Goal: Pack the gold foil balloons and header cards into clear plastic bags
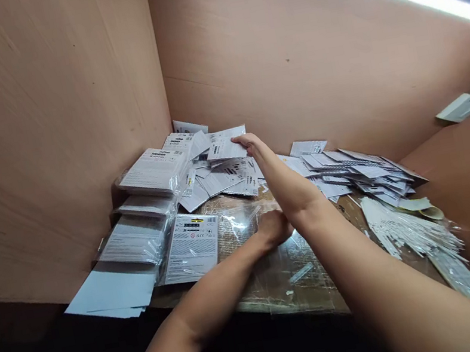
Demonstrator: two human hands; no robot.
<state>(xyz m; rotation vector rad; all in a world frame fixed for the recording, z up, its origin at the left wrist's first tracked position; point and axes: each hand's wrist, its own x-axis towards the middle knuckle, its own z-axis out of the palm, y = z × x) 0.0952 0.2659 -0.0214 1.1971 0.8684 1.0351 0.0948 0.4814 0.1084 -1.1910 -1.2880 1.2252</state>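
Note:
My right hand [247, 142] reaches to the back pile, its thumb on top of a white printed card [225, 148] and its fingers closed beneath. Nearer the front, my left hand [275, 226] is curled closed over clear plastic film [242, 218] lying on the table; its fingertips are hidden, so I cannot tell what they grip. Loose printed cards [220, 180] lie spread under and around the right hand. Left of the plastic film is a flat wrapped pack [193, 247] with a printed card face.
Wrapped card packs [154, 169] are stacked along the left wall, with plain sheets [109, 290] at the front corner. More cards [361, 169] overlap at the right, behind a heap of thin white strips [402, 225] and a tape roll [431, 214]. Wooden panels enclose the table.

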